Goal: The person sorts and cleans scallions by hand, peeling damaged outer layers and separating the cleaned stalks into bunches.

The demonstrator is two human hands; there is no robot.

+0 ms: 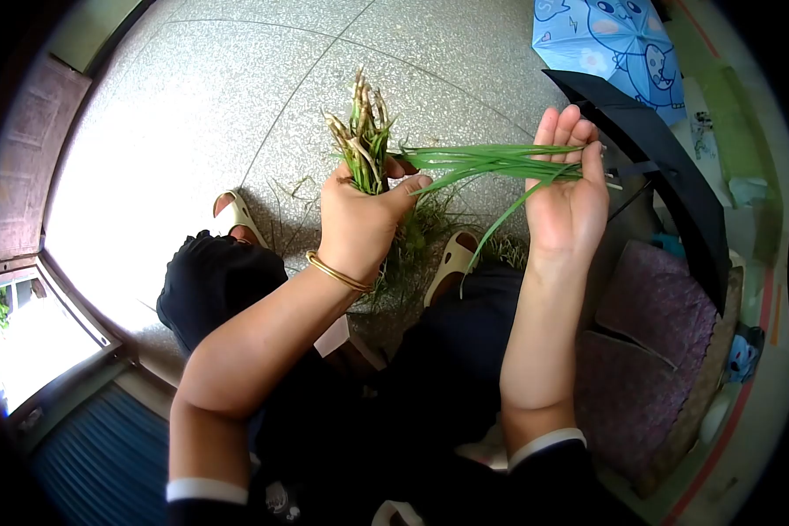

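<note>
My left hand [355,215] is wrapped round a bunch of chives [368,145], their pale, brownish root ends pointing up and away from me. Several long, flat green chive leaves [491,162] stretch across the gap between my hands. My right hand [570,197] is turned palm up with its fingers extended, and the leaves lie across it under the thumb. One leaf droops towards my knee, and a thin pale stem end sticks out past the thumb. Below my left hand, a loose heap of chives and trimmings [425,219] lies on the floor, partly hidden.
Beyond my hands is a speckled floor [263,96] with scraps on it. An open black umbrella [666,167] stands close to my right hand, with a blue cartoon umbrella [622,57] behind it. A purple cushioned seat [644,351] is at right. My sandals [451,267] flank the heap.
</note>
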